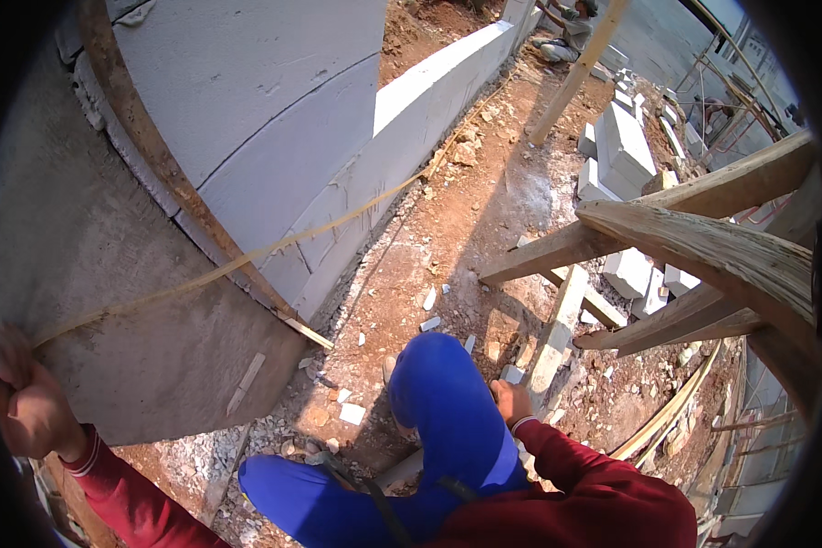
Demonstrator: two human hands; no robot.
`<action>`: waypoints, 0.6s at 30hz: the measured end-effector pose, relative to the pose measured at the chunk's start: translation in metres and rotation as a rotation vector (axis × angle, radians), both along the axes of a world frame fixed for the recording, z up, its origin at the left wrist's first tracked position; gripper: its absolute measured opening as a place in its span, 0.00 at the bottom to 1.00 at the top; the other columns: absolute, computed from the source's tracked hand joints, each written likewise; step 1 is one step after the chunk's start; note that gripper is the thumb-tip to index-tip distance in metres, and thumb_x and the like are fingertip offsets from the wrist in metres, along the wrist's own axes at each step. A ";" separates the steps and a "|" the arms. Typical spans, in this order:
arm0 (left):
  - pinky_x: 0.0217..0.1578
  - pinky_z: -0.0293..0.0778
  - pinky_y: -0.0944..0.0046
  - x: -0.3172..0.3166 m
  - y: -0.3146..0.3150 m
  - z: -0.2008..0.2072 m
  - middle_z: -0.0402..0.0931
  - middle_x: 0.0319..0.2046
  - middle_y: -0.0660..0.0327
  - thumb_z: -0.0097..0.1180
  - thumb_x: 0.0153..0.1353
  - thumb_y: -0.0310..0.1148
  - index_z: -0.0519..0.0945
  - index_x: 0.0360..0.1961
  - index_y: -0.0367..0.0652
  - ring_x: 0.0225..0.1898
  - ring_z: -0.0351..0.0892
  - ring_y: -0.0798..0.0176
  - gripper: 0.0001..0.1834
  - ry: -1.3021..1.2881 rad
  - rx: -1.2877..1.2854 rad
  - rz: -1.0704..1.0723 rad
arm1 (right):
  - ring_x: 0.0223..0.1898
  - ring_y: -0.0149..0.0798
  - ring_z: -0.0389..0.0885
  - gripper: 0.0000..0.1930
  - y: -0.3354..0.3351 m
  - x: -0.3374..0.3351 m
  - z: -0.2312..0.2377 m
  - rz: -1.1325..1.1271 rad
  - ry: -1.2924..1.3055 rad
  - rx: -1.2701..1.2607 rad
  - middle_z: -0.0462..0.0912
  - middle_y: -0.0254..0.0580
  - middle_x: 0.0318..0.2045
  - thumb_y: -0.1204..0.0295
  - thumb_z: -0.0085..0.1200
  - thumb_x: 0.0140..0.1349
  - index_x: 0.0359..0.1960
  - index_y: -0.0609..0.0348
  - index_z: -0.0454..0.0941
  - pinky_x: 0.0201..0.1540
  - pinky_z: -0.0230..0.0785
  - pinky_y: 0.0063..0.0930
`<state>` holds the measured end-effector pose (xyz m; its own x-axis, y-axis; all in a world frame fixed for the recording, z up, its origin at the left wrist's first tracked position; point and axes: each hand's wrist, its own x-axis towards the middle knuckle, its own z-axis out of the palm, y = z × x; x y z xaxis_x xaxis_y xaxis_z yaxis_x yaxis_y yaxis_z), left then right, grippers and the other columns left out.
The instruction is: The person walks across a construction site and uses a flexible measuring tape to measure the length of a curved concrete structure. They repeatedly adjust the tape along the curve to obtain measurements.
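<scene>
My left hand [36, 409] is at the far left, its fingers curled beside the grey concrete face and partly blurred. From it a long yellowish hose-like line [338, 219] stretches across the concrete, past a rusty strip and along the white block wall. My right hand [511, 402] is low beside my bent blue-clad knee, next to a rough timber piece [559, 333]. Its fingers look curled, but what they hold, if anything, is hidden.
The white block wall [338, 187] runs away from me, beside the curved rusty strip [142, 137]. Rough wooden beams [703, 242] jut in at the right, before stacked white blocks [623, 151]. Rubble covers the reddish ground [388, 306]. Another person [571, 32] crouches far off.
</scene>
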<state>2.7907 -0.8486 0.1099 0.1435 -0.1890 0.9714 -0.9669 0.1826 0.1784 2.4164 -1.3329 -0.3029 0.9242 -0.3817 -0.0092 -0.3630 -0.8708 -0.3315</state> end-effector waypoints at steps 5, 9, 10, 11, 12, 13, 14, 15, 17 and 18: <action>0.22 0.46 0.70 -0.026 -0.050 0.007 0.54 0.18 0.68 0.34 0.71 0.51 0.63 0.23 0.45 0.19 0.47 0.73 0.25 0.522 -0.167 0.052 | 0.26 0.29 0.67 0.16 -0.025 0.011 0.003 -0.445 -0.394 0.412 0.70 0.35 0.23 0.65 0.49 0.74 0.28 0.61 0.71 0.30 0.61 0.27; 0.21 0.45 0.71 -0.071 -0.078 0.040 0.53 0.18 0.68 0.33 0.72 0.53 0.61 0.24 0.47 0.19 0.45 0.73 0.25 0.511 -0.045 -0.101 | 0.26 0.20 0.64 0.08 0.021 0.104 0.147 -0.117 -0.713 0.606 0.72 0.28 0.22 0.70 0.56 0.70 0.37 0.64 0.79 0.26 0.55 0.20; 0.21 0.44 0.71 -0.085 -0.082 0.049 0.53 0.18 0.68 0.32 0.73 0.52 0.60 0.23 0.47 0.18 0.44 0.73 0.24 0.516 -0.043 -0.130 | 0.25 0.20 0.63 0.07 0.041 0.124 0.181 -0.004 -0.749 0.645 0.73 0.29 0.24 0.71 0.58 0.68 0.40 0.63 0.81 0.26 0.54 0.18; 0.20 0.44 0.70 -0.094 -0.085 0.055 0.52 0.18 0.68 0.32 0.73 0.52 0.60 0.23 0.48 0.18 0.44 0.73 0.24 0.524 -0.046 -0.175 | 0.25 0.22 0.64 0.10 0.056 0.138 0.212 0.133 -0.772 0.536 0.75 0.32 0.29 0.72 0.60 0.66 0.46 0.62 0.81 0.26 0.56 0.19; 0.21 0.44 0.71 -0.100 -0.090 0.057 0.53 0.18 0.69 0.34 0.73 0.49 0.60 0.23 0.48 0.19 0.45 0.74 0.22 0.550 -0.038 -0.217 | 0.26 0.25 0.66 0.14 0.065 0.152 0.238 0.261 -0.799 0.416 0.76 0.34 0.34 0.73 0.62 0.64 0.51 0.62 0.80 0.27 0.58 0.20; 0.22 0.45 0.71 -0.113 -0.093 0.057 0.53 0.18 0.69 0.36 0.73 0.47 0.60 0.24 0.49 0.19 0.45 0.74 0.20 0.578 -0.022 -0.244 | 0.28 0.27 0.70 0.18 0.079 0.168 0.262 0.382 -0.825 0.380 0.76 0.37 0.41 0.74 0.62 0.64 0.55 0.62 0.77 0.29 0.62 0.21; 0.22 0.46 0.72 -0.127 -0.092 0.060 0.53 0.18 0.70 0.39 0.72 0.44 0.60 0.24 0.49 0.20 0.46 0.75 0.19 0.609 -0.002 -0.266 | 0.30 0.30 0.74 0.23 0.098 0.186 0.277 0.504 -0.850 0.351 0.76 0.40 0.47 0.75 0.62 0.63 0.59 0.63 0.74 0.32 0.66 0.22; 0.20 0.46 0.73 -0.143 -0.091 0.070 0.53 0.18 0.70 0.41 0.72 0.41 0.60 0.24 0.50 0.18 0.46 0.76 0.18 0.662 0.017 -0.267 | 0.32 0.35 0.78 0.25 0.121 0.211 0.280 0.565 -0.933 0.324 0.76 0.43 0.50 0.74 0.62 0.62 0.61 0.61 0.72 0.33 0.70 0.25; 0.20 0.45 0.73 -0.155 -0.094 0.071 0.53 0.18 0.70 0.39 0.73 0.40 0.60 0.24 0.50 0.18 0.45 0.76 0.18 0.729 0.048 -0.299 | 0.37 0.44 0.83 0.28 0.141 0.236 0.272 0.626 -0.928 0.266 0.76 0.46 0.53 0.72 0.62 0.62 0.64 0.59 0.69 0.35 0.76 0.32; 0.19 0.45 0.74 -0.157 -0.096 0.074 0.53 0.18 0.70 0.39 0.74 0.40 0.60 0.24 0.50 0.17 0.45 0.76 0.18 0.760 0.069 -0.305 | 0.39 0.46 0.83 0.28 0.149 0.246 0.260 0.651 -0.853 0.272 0.76 0.46 0.52 0.72 0.62 0.62 0.64 0.58 0.69 0.36 0.77 0.34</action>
